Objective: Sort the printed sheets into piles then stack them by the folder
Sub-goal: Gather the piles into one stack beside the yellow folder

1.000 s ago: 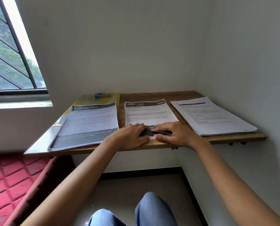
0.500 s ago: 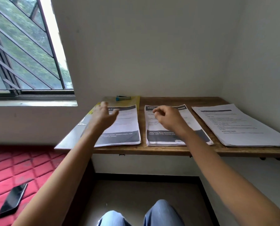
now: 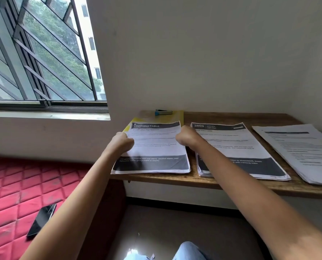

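the sorting looks done: three piles lie side by side on the shelf (image 3: 192, 177). the left hand (image 3: 121, 141) and the right hand (image 3: 186, 136) curl their fingers onto the two side edges of the left pile (image 3: 152, 145), which sits between them on the yellow folder (image 3: 179, 115). the fingertips are hidden, so i cannot say how firm the hold is. just right of the right hand's knuckles lies the middle pile (image 3: 237, 147), and well beyond it the right pile (image 3: 302, 152). what seems left is stacking all three by the folder. the sheet between the hands is headed "…ressing table", and the middle one "3800". smaller print is too blurred to read. a blue stapler (image 3: 163, 112) rests past the fingers, at the folder's far edge.
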